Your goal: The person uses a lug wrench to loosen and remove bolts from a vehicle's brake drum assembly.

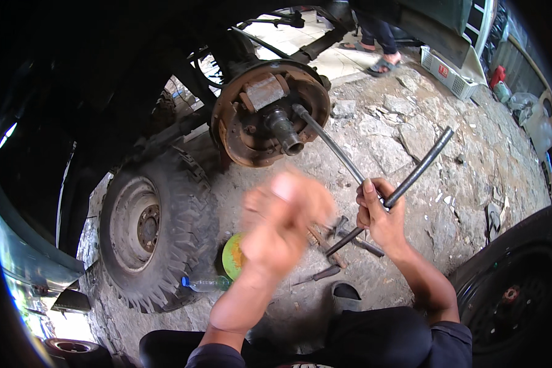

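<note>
My right hand (380, 218) grips a long steel T-bar wrench (334, 147) where a dark crossbar (428, 156) meets its shaft. The wrench's far end is at the rusty brake backing plate (236, 141), beside the protruding spindle (285, 132). My left hand (285, 224) is smeared by motion in front of me, left of my right hand, below the spindle; whether it holds anything is unclear. Behind my hands, hammers and other tools (328, 270) lie on the rough ground.
A detached tyre (116, 239) stands at left beside a green bowl (231, 257) and plastic bottle (205, 283). Another wheel (503, 306) is at lower right. A white crate (441, 70) and another person's legs and sandals (383, 43) are at the back. The vehicle body overhangs above.
</note>
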Action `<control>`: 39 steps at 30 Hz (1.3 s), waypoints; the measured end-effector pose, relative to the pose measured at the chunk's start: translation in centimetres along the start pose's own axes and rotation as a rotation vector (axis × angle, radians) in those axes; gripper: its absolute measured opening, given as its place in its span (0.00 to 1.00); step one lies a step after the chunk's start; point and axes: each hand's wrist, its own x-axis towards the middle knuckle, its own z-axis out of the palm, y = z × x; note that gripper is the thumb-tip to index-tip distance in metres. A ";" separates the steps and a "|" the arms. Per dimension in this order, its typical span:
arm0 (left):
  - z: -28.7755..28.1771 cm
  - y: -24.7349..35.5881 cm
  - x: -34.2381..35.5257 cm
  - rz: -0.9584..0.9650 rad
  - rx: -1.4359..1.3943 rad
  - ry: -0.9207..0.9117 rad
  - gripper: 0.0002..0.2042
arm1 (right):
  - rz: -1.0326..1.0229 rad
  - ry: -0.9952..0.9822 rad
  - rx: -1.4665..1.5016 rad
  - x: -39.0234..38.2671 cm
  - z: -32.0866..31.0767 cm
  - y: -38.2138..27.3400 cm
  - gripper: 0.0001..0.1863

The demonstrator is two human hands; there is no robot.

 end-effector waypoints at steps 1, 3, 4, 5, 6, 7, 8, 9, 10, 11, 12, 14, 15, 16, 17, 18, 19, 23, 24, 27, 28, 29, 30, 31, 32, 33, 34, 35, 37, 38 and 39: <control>-1.3 0.0 0.1 0.057 0.149 0.070 0.22 | -0.044 0.008 0.012 0.0 0.8 0.4 0.17; -0.8 -1.5 2.2 -0.113 0.568 0.075 0.24 | -0.060 -0.020 -0.005 -0.4 1.6 1.4 0.14; 1.0 -2.8 2.5 -0.140 0.640 0.021 0.27 | -0.054 -0.071 0.011 -0.5 1.9 2.6 0.12; 2.7 -4.7 3.1 -0.159 0.677 -0.049 0.29 | -0.115 -0.067 0.023 0.1 1.3 4.0 0.12; 6.2 -6.5 4.6 -0.080 0.645 -0.128 0.29 | -0.214 -0.016 -0.041 0.5 -1.3 3.5 0.11; 7.1 -7.1 4.8 -0.046 0.700 -0.169 0.28 | -0.253 -0.020 -0.069 0.5 -1.2 3.8 0.12; 7.0 -7.4 5.0 -0.144 0.611 -0.189 0.27 | -0.290 -0.023 -0.104 0.5 -1.3 3.9 0.12; 6.6 -7.4 5.2 -0.247 0.521 -0.210 0.25 | -0.301 -0.029 -0.186 -0.2 -0.5 3.0 0.13; 6.2 -7.4 5.4 -0.345 0.423 -0.233 0.25 | -0.319 -0.075 -0.304 -0.5 -0.5 2.0 0.14; 5.3 -6.3 4.1 -0.379 0.365 -0.183 0.21 | -0.337 -0.140 -0.380 -0.7 0.3 1.6 0.14; 3.4 -5.6 2.8 -0.448 0.250 -0.140 0.23 | -0.365 -0.246 -0.489 -0.3 0.4 1.2 0.15; 1.0 -4.6 -0.6 -0.284 0.107 -0.098 0.31 | -0.376 -0.414 -0.825 -0.1 -0.3 0.1 0.15; -0.3 -4.9 -2.2 -0.181 -0.014 -0.108 0.33 | -0.360 -0.485 -1.020 0.2 -0.6 -0.1 0.14; -1.4 -5.3 -3.7 -0.080 -0.143 -0.134 0.35 | -0.359 -0.544 -1.223 0.7 -1.0 -0.7 0.15; -2.2 -5.6 -5.0 0.041 -0.254 -0.131 0.37 | -0.319 -0.582 -1.381 0.5 0.0 -2.4 0.14; -3.0 -6.5 -6.3 0.038 -0.319 -0.101 0.36 | -0.357 -0.632 -1.468 0.6 -0.1 -2.6 0.14; -3.7 -7.4 -7.3 0.034 -0.389 -0.070 0.36 | -0.390 -0.682 -1.557 0.8 -0.3 -2.7 0.14; -4.8 -6.9 -7.4 0.006 -0.327 -0.076 0.34 | -0.483 -0.677 -1.608 0.5 -0.3 -3.2 0.16; -4.8 -5.8 -6.6 -0.003 -0.261 -0.104 0.34 | -0.479 -0.638 -1.597 0.2 -0.3 -3.5 0.18; -4.5 -2.8 -5.8 0.080 -0.458 -0.050 0.31 | -0.445 -0.505 -1.478 -0.4 0.5 -3.0 0.24; -4.4 -2.4 -5.5 0.113 -0.516 -0.011 0.30 | -0.425 -0.453 -1.438 -0.6 0.6 -2.6 0.26; -4.8 -2.8 -4.9 0.134 -0.501 -0.020 0.28 | -0.404 -0.401 -1.397 -0.7 0.6 -1.7 0.27; -5.2 -3.2 -4.2 0.078 -0.443 0.094 0.27 | -0.380 -0.347 -1.363 -0.9 0.4 -0.8 0.28; -5.6 -3.2 -3.5 0.023 -0.375 0.205 0.26 | -0.428 -0.308 -1.343 -1.2 0.0 0.1 0.29; -6.1 -3.4 -2.9 -0.032 -0.306 0.316 0.25 | -0.476 -0.269 -1.323 -1.5 -1.0 1.2 0.29; -7.6 -4.7 -2.9 -0.094 -0.211 0.389 0.23 | -0.529 -0.229 -1.298 -1.9 -1.7 2.1 0.29; -7.5 -5.6 -2.5 -0.268 -0.020 0.418 0.23 | -0.527 -0.220 -1.237 -2.6 -2.5 2.9 0.29; -6.7 -7.0 -2.0 -0.441 0.173 0.442 0.22 | -0.525 -0.210 -1.177 -3.3 -3.2 3.6 0.29; -7.0 -13.0 -2.1 -0.556 0.270 0.539 0.21 | -0.581 -0.172 -0.985 -3.5 -3.6 5.1 0.30; -6.7 -14.3 -1.5 -0.552 0.063 0.525 0.20 | -0.526 -0.149 -0.913 -3.5 -3.4 5.3 0.29; -6.3 -14.9 -0.4 -0.541 -0.145 0.504 0.19 | -0.473 -0.125 -0.842 -3.5 -3.0 5.3 0.29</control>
